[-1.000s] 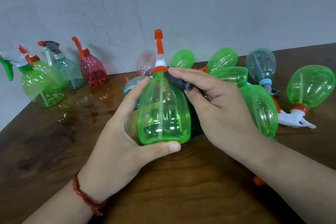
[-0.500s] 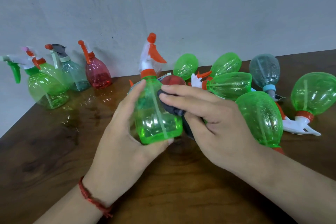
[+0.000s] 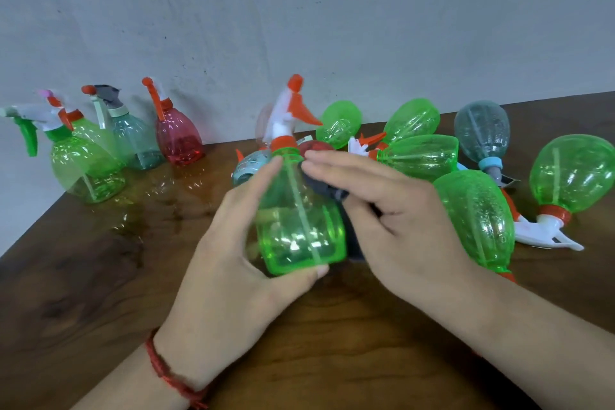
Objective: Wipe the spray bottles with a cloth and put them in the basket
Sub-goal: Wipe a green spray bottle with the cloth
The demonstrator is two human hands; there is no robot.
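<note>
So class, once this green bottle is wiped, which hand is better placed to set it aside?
Left hand: it already grips the green bottle; the right hand holds the dark cloth.

Left hand (image 3: 233, 263) cups upward, thumb curled under, fingers raised. Right hand (image 3: 392, 220) lies palm-down, fingers extended flat toward the left, forearms converging.

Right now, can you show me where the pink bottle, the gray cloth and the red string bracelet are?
Pink bottle (image 3: 179, 140): head view, on its see-through body.
Gray cloth (image 3: 327, 190): head view, on the fold under the right hand's fingers.
Red string bracelet (image 3: 166, 373): head view, on the strand across the left wrist.
</note>
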